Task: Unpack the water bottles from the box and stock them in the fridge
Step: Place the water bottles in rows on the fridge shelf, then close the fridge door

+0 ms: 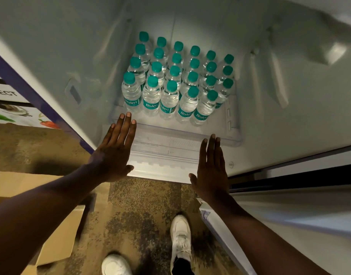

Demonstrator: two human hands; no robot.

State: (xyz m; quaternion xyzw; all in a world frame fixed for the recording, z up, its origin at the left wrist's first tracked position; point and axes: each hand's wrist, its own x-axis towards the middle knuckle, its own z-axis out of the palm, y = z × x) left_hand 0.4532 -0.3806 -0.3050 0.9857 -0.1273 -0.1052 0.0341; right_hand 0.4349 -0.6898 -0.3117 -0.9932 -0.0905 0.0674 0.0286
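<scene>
Speckled brown carpet (143,211) runs up to the open white fridge (71,46), and a cardboard box (57,241) lies on it at the left. Water bottles (170,100) stand in rows on the clear shelf (170,143), long axes vertical, teal caps up. The left hand (113,149) and right hand (211,171) reach toward the shelf, fingers straight and together, holding nothing.

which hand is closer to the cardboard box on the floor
Left. The left hand is open, just up and to the right of the cardboard box. The right hand, also open, is farther right, across a patch of floor from the box.
</scene>
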